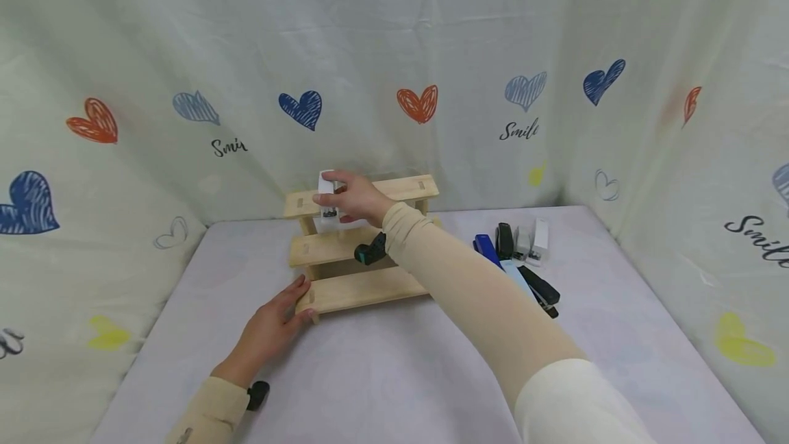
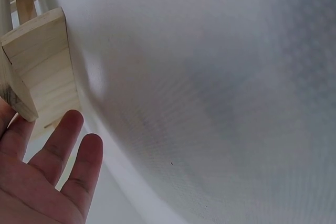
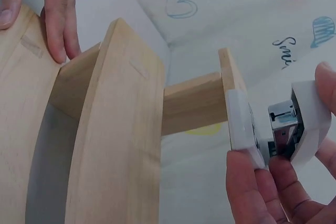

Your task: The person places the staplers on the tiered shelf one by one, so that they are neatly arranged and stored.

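A wooden three-tier stand (image 1: pixel 351 293) rises in steps on the table. My right hand (image 1: pixel 360 197) holds a white stapler (image 1: pixel 327 190) at the left end of the top tier. In the right wrist view the stapler (image 3: pixel 310 121) has its upper arm apart from its base, with fingers between and below them. Its base lies against or very close to the top plank; whether it bears on it I cannot tell. My left hand (image 1: pixel 271 327) grips the left end of the bottom tier, thumb in front and fingers behind. The left wrist view shows those fingers (image 2: pixel 60 145) mostly straight and spread.
Right of the stand lies a group of staplers: a blue one (image 1: pixel 487 250), a black one (image 1: pixel 504 241), two white ones, a light blue one (image 1: pixel 516 275) and another black one (image 1: pixel 541 288). A heart-patterned curtain (image 1: pixel 370 40) hangs behind the table (image 1: pixel 401 375).
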Tool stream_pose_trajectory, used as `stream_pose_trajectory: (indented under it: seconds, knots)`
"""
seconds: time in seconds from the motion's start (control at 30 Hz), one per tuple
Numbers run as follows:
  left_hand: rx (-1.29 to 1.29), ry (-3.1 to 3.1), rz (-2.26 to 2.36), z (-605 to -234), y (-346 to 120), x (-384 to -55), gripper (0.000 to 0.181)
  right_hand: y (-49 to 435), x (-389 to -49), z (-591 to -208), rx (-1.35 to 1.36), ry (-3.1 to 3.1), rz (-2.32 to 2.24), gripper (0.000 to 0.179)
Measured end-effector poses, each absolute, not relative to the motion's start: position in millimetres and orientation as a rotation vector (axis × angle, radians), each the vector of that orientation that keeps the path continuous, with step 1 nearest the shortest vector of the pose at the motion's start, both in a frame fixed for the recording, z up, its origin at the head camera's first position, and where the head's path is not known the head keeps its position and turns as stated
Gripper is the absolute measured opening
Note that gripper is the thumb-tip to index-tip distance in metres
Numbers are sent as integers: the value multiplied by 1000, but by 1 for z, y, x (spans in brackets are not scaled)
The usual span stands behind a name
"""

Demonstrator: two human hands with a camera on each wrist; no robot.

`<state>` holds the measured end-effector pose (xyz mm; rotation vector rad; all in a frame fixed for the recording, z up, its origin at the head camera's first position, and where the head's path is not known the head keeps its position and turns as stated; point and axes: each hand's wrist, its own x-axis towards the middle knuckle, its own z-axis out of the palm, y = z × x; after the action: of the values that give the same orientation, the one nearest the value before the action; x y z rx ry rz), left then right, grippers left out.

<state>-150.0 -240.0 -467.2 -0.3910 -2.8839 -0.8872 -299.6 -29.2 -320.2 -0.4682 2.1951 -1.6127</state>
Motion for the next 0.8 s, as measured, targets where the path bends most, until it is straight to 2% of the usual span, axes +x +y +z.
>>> stream_pose_trajectory:
  seconds: [0.8]
  knots:
    - [-363, -2922, -891, -467, -240, -151, 65, -35, -298, -323, -484, 2250, -1609, 63]
